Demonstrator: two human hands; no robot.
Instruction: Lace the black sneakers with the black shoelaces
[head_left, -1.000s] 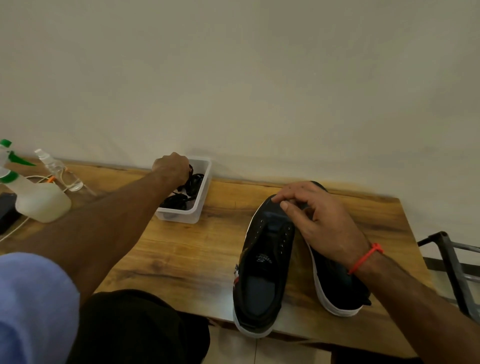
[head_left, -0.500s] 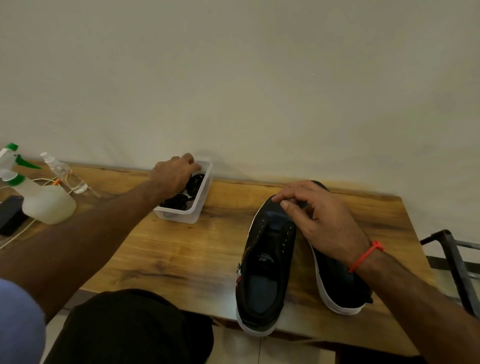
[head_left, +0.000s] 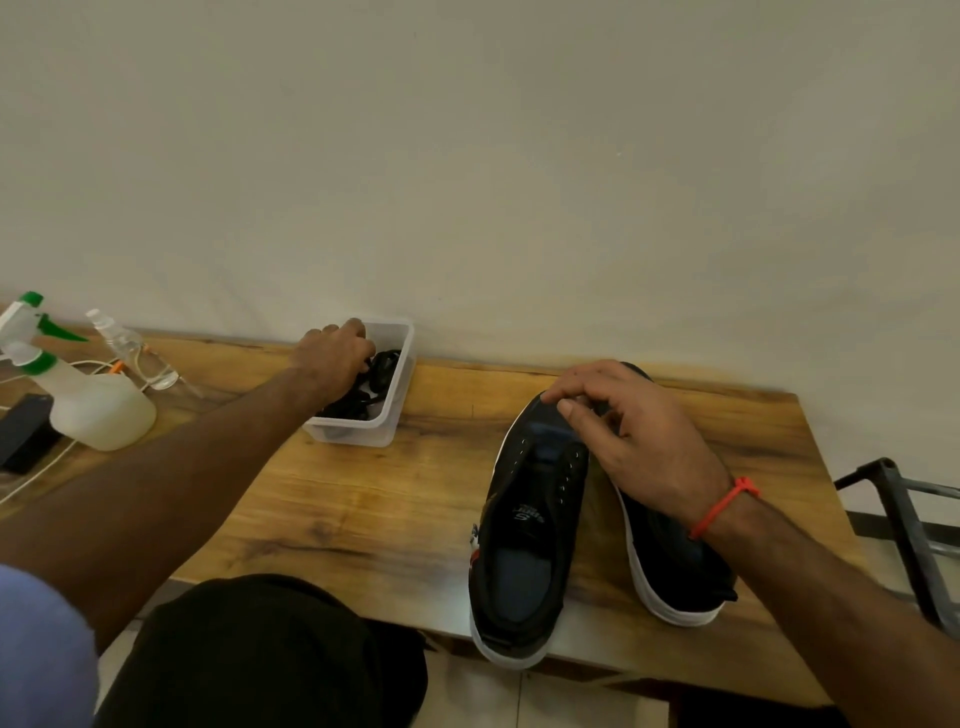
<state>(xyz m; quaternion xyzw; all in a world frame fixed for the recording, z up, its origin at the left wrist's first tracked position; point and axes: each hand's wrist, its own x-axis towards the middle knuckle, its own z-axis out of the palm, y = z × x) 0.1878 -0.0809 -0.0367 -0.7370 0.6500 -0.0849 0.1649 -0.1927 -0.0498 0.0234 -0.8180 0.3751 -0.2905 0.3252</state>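
Now reaching into the tub for laces, other hand on a sneaker.

My left hand (head_left: 332, 358) is down in the clear plastic tub (head_left: 397, 400), fingers curled among the black shoelaces (head_left: 382, 366); whether I've actually gripped one, I can't tell. My right hand (head_left: 639, 441) rests loosely curled across the toes of the two black sneakers (head_left: 530, 525), side by side on the wooden table (head_left: 374, 499).

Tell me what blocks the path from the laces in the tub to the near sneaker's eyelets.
Nothing visible does. The left hand reaches into the plastic tub of black shoelaces; bare wooden table lies between it and the left sneaker. The right hand rests at its toe.
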